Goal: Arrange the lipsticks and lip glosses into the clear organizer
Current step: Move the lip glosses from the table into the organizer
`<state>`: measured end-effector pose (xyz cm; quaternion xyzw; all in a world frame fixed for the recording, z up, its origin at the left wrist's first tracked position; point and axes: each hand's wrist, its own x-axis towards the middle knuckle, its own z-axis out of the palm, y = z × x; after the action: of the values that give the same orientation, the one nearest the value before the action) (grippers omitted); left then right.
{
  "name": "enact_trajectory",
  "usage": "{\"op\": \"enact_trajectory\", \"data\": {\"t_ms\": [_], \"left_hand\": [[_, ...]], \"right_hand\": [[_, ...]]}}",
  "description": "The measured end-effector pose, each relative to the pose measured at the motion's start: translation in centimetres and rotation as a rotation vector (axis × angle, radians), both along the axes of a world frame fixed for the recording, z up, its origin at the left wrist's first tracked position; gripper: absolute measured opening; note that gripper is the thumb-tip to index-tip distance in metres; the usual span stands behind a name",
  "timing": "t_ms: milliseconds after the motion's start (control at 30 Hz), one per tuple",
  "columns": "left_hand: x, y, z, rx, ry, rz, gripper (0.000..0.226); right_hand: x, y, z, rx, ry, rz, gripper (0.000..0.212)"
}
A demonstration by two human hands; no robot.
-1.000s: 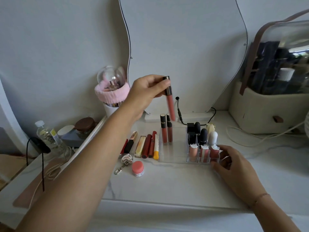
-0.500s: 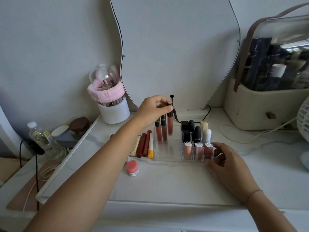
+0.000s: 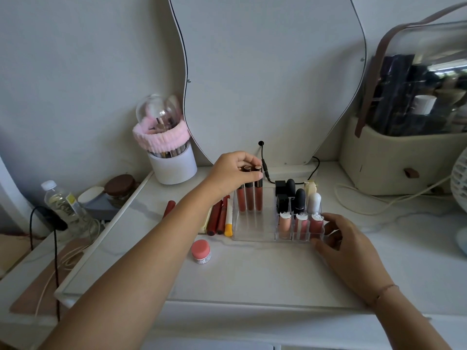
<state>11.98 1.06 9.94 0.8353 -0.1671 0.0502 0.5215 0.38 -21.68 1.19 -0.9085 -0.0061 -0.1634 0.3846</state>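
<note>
Organizer, clear plastic, sits on white tabletop in front of wavy mirror. Left hand reaches in from near left & pinches the tops of three lip glosses standing upright side by side in the organizer's far-left section; thumb on the near side, fingers curled over the caps. Rest of that big left section holds nothing else. Right hand rests at organizer's near-right corner, fingers loosely bent against its right wall, thumb at the near edge, steadying it, not gripping any tube. Right side compartments hold black lipsticks, a white tube & cream one behind; near row has three short pinkish glosses w/ silver caps.

Just left of organizer, loose on the table: row of red tubes & a white stick w/ yellow end, lying flat, partly hidden under left forearm. Small pink jar stands near them, closer to viewer. Far left: white brush cup w/ pink headband, water bottle. Far right: beige bag w/ clear top.
</note>
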Motion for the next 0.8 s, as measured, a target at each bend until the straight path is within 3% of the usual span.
{"op": "enact_trajectory", "data": {"t_ms": [433, 567, 700, 800], "left_hand": [[-0.1, 0.2, 0.1, 0.031, -0.013, -0.032, 0.027], [-0.6, 1.6, 1.3, 0.001, -0.016, -0.034, 0.039], [-1.0, 7.6, 1.8, -0.131, -0.064, 0.189, 0.034], [-1.2, 13.0, -0.8, 0.015, -0.022, 0.448, 0.026]], "right_hand": [[0.0, 0.0, 0.1, 0.002, 0.005, -0.002, 0.045], [-0.1, 0.0, 0.1, -0.002, 0.003, -0.007, 0.044], [-0.1, 0.0, 0.1, -0.004, 0.002, -0.005, 0.043], [-0.2, 0.1, 0.2, -0.011, 0.004, 0.007, 0.043]]}}
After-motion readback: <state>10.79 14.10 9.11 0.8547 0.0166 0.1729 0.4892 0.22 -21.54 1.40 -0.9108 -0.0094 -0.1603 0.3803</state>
